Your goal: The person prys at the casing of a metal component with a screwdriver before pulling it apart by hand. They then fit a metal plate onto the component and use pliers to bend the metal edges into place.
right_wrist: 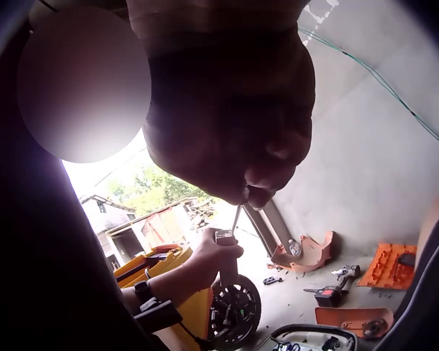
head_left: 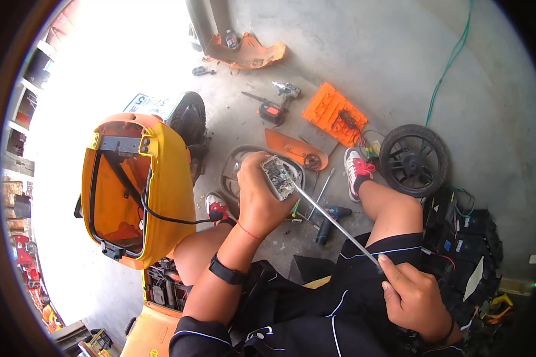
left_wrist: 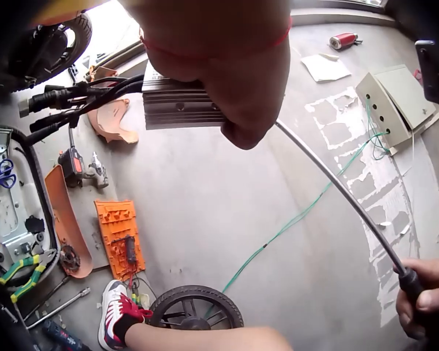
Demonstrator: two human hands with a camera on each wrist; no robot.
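Note:
My left hand [head_left: 261, 199] grips a finned metal box [head_left: 278, 178], its open end up and showing a rough grey inside. In the left wrist view the box [left_wrist: 179, 106] has ribbed sides, and black cables [left_wrist: 88, 99] come out of it. A long screwdriver [head_left: 339, 227] is held by its dark handle in my right hand [head_left: 415, 297], its shaft slanting up to the box. The shaft's tip meets the box's edge at the open end. In the right wrist view my right hand [right_wrist: 227, 124] is dark and covers the handle.
A yellow-orange scooter body [head_left: 175, 208] stands at the left. On the floor lie an orange panel [head_left: 333, 113], a cordless tool [head_left: 272, 113], a black wheel [head_left: 414, 159], a drill [head_left: 330, 225] and a green cable [head_left: 443, 77]. Black parts [head_left: 470, 238] are piled at the right.

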